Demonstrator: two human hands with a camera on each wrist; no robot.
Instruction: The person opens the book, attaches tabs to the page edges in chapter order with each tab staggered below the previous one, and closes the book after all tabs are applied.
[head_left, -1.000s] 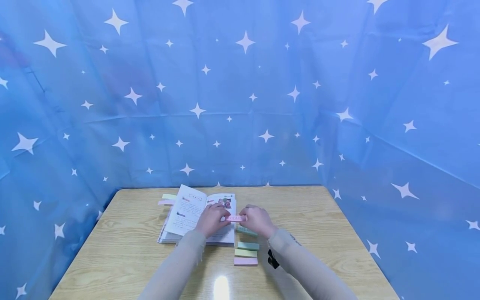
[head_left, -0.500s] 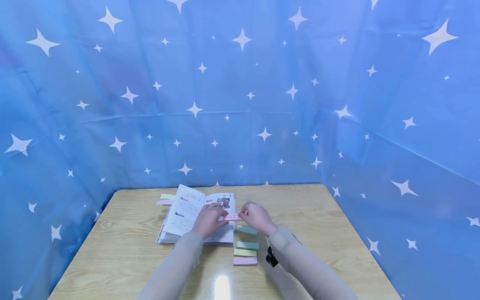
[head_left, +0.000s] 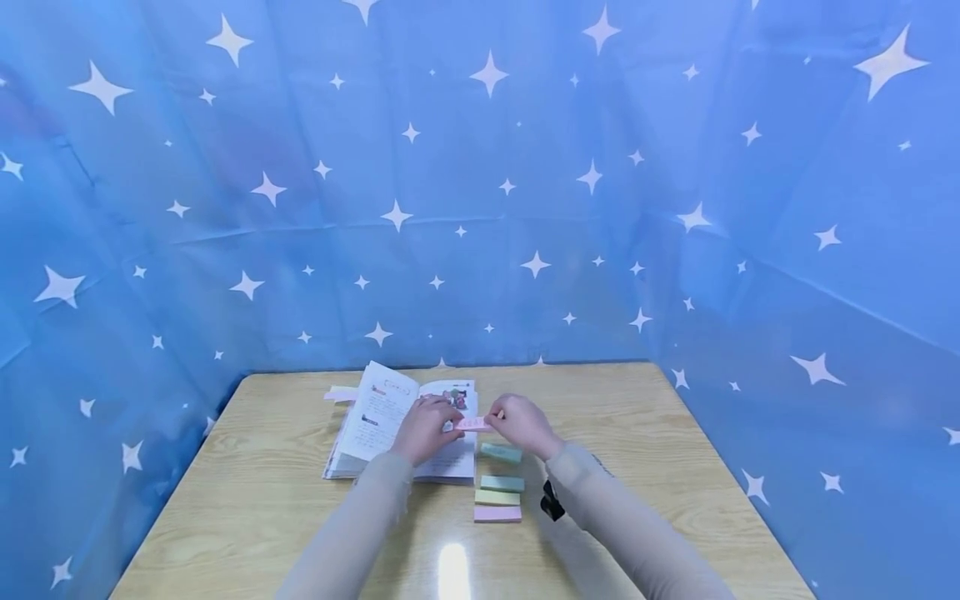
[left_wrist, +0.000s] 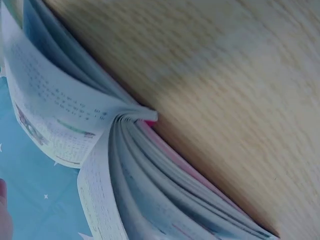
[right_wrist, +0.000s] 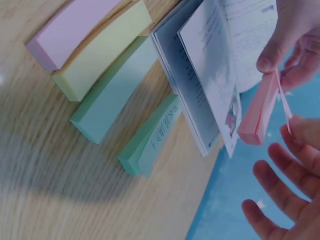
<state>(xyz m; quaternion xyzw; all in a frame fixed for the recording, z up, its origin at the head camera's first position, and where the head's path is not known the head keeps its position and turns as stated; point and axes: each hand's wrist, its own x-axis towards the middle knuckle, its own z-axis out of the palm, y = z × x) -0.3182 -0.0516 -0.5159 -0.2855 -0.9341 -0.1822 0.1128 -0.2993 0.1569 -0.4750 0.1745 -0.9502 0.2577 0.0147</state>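
Observation:
Over the right page of an open book [head_left: 378, 417], my left hand [head_left: 427, 427] holds a pink sticky-note pad [right_wrist: 257, 117] by one end. In the right wrist view, my right hand [right_wrist: 287, 192] pinches the free end of the pad's top sheet [right_wrist: 284, 97] between thumb and index finger. That sheet stands away from the pad but still meets it near the left thumb. The other right fingers are spread. Handwriting shows on the pink note in the head view. The left wrist view shows the book's pages fanned, with only a bit of finger at the left edge.
Right of the book lie a green pad [right_wrist: 150, 135] with a written top note lifting, another green pad [right_wrist: 115, 90], a yellow pad [right_wrist: 102, 50] and a lilac pad [right_wrist: 72, 32]. Sticky tabs [head_left: 341, 394] stick out from the book's left side. A blue starred curtain [head_left: 450, 183] surrounds the table.
My right hand has shifted from gripping the pink pad's end to pinching its top sheet, rising slightly and moving a little away. My left hand keeps its hold. The head view has shifted slightly.

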